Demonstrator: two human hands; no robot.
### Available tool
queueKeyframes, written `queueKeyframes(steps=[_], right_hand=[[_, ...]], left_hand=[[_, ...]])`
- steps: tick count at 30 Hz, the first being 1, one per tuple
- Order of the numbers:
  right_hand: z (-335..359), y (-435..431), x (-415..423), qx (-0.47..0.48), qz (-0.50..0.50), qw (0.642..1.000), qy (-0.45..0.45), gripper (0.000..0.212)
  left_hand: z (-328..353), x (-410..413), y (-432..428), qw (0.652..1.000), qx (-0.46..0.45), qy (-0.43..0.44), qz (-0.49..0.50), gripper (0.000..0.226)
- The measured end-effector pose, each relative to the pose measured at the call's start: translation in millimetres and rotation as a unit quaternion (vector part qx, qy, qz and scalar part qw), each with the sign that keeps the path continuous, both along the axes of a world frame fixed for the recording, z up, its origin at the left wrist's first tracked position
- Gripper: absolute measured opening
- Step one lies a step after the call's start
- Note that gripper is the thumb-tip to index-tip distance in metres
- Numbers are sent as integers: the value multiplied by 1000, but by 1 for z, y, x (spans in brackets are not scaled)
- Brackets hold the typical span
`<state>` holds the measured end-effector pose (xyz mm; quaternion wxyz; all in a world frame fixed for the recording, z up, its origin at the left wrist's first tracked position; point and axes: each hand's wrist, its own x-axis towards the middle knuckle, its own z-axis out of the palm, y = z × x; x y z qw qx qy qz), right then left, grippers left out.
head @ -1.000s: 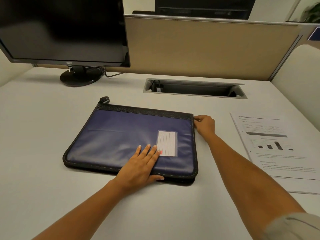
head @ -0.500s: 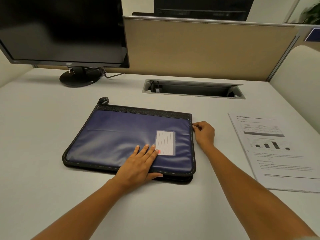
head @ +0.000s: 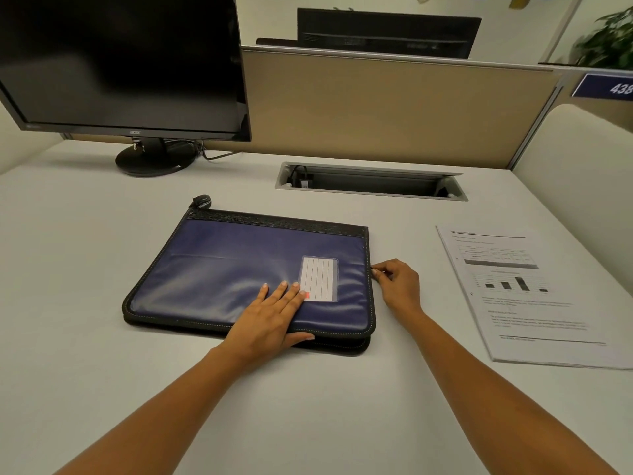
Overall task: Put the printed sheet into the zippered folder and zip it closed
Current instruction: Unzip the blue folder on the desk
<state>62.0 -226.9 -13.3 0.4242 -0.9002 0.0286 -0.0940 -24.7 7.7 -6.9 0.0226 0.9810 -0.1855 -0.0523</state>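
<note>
our left hand presses flat, fingers straight, on the zippered folder; our right hand pinches the zipper pull at its right edge. the printed sheet lies outside, on the desk.

A pale grey counter fills an office cubicle, closed at the back by a tan fabric partition with a metal top rail and on the right by a cream side panel. A dark monitor stands at the back left on a round base, beside an open cable hatch sunk into the surface. Beyond the partition are a second monitor, a leafy plant, a blue number sign and a white wall, under soft, even light.
</note>
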Motion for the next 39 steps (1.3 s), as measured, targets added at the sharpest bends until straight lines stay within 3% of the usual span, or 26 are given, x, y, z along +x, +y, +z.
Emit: queueKeyframes(steps=[14,27,39], right_hand=[[-2,-10,-44,32,27,999,-1,12],[-1,-17,-91,56,25,998,-6,11],[-8,15,-111,57,19,998,-22,10]], left_hand=[[-1,1,-3,1000,-4,-13,18,124],[5,22,-21,998,-5,-6,63,78],[9,24,-31,997,-23,11,75,79]])
